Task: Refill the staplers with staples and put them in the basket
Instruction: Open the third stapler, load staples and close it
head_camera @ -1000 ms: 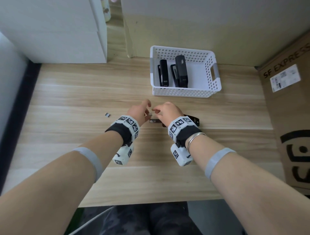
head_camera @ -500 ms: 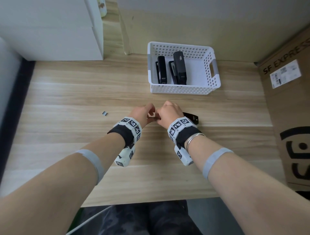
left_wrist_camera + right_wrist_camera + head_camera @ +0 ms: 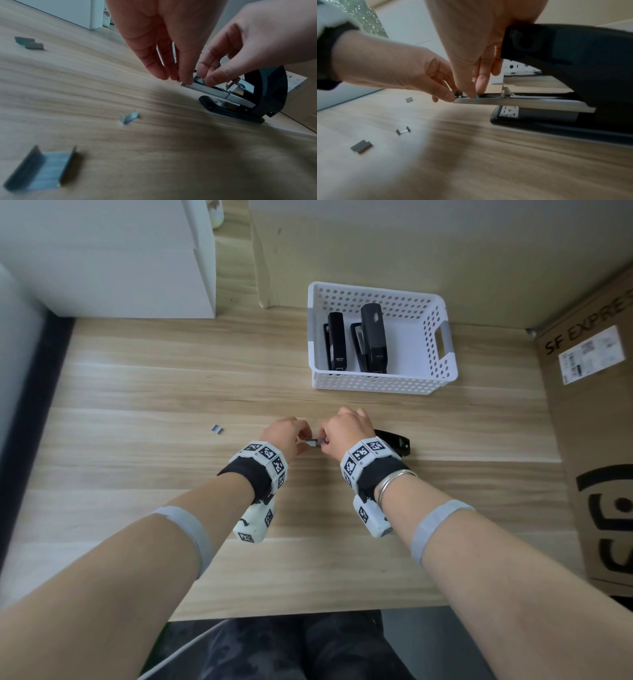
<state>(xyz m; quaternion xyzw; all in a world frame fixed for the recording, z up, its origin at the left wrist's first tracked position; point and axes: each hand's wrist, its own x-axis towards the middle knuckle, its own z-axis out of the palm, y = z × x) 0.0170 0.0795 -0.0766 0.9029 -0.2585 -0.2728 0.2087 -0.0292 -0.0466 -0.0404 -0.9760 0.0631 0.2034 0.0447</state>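
Observation:
A black stapler (image 3: 570,56) stands on the wooden table (image 3: 171,392) with its lid swung up and its metal magazine (image 3: 522,103) exposed. In the head view only its rear (image 3: 394,441) shows past my right wrist. My left hand (image 3: 181,79) pinches the magazine's front end from the left. My right hand (image 3: 207,79) comes from above and pinches a short staple strip (image 3: 199,79) at the magazine's front channel. Two more black staplers (image 3: 371,337) lie side by side in the white perforated basket (image 3: 442,361) at the back.
Loose staple strips lie on the table left of the hands: one (image 3: 39,169) near my left wrist, a small one (image 3: 128,117) closer to the stapler, another (image 3: 216,429) farther left. A cardboard box (image 3: 599,422) borders the right side; white drawers (image 3: 120,268) stand back left.
My two hands have closed the small gap between them and now meet at the magazine's front end. The left hand's fingers have curled in. The stapler has stayed put.

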